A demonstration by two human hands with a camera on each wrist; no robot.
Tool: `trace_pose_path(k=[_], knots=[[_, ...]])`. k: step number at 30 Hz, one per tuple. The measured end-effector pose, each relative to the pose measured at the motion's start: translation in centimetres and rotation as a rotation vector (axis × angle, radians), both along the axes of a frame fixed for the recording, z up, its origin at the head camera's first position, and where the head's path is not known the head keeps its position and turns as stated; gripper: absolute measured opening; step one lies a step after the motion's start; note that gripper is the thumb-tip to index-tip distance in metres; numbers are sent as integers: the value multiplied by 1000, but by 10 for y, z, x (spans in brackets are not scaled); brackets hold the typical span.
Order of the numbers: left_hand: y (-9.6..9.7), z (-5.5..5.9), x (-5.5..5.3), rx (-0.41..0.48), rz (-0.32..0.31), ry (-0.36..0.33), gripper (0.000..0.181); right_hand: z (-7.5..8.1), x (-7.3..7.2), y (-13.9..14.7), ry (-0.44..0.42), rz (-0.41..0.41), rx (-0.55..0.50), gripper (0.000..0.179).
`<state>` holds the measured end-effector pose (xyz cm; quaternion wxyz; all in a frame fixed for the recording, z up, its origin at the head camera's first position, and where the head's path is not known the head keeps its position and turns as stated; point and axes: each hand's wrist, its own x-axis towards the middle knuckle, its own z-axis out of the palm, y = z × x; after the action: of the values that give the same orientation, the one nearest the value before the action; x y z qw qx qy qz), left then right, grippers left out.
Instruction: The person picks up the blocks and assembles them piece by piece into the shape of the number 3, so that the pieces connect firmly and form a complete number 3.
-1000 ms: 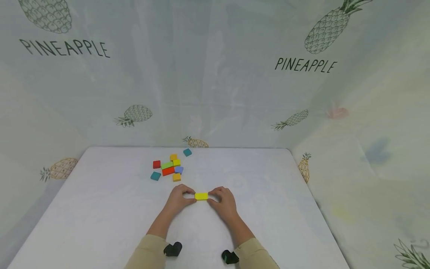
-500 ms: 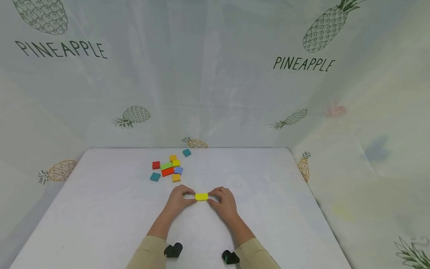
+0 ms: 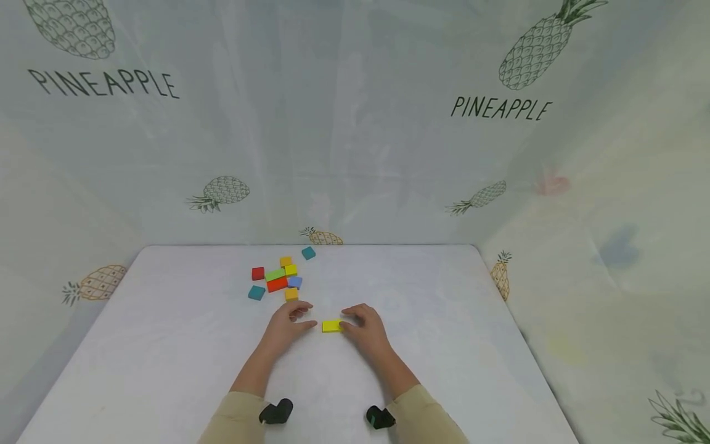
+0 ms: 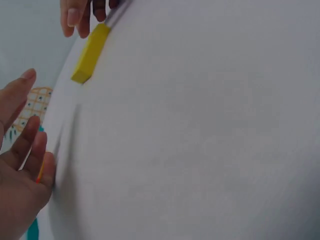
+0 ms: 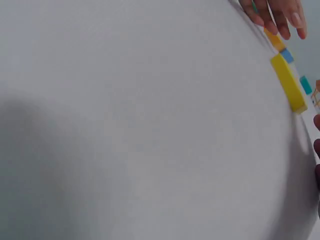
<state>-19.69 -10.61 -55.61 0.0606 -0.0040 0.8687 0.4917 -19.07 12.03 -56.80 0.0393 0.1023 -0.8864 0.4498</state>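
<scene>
A long yellow block point(image 3: 331, 326) lies on the white table in front of the person. The left hand point(image 3: 281, 328) is just off the block's left end, its thumb and fingers spread with nothing between them. Close at the other end is the right hand point(image 3: 367, 330), whose thumb overlaps the block in the head view. The left wrist view has the right fingertips point(image 4: 73, 18) by the far end of the yellow block point(image 4: 91, 54), slightly apart from it. From the right wrist, the yellow block point(image 5: 288, 82) shows whole, with the right fingers partly cut off at the edge.
Behind the left hand is a loose group of small blocks: a red block point(image 3: 277, 284), a green block point(image 3: 275, 275), a blue block point(image 3: 294, 282), a teal block point(image 3: 256, 292) and several others. Another teal block point(image 3: 308, 253) lies near the table's back edge. A pineapple-print cloth point(image 3: 355, 135) hangs behind.
Both hands gripped the yellow block's ends before. Now the left hand has let go and moved left toward the body, and the right fingers have loosened. The block stays in place.
</scene>
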Motion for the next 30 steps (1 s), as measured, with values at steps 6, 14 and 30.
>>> trace_pose_path(k=[6,14,30], knots=[[-18,5,-3,13,33,-2,44,11,-15,-17,-41,45,-36,26],[-44,6,-2,40,110,-46,47,20,-35,-47,-142,67,-48,27],[-78,4,12,84,205,-59,49,22,-62,-90,-239,110,2,28]])
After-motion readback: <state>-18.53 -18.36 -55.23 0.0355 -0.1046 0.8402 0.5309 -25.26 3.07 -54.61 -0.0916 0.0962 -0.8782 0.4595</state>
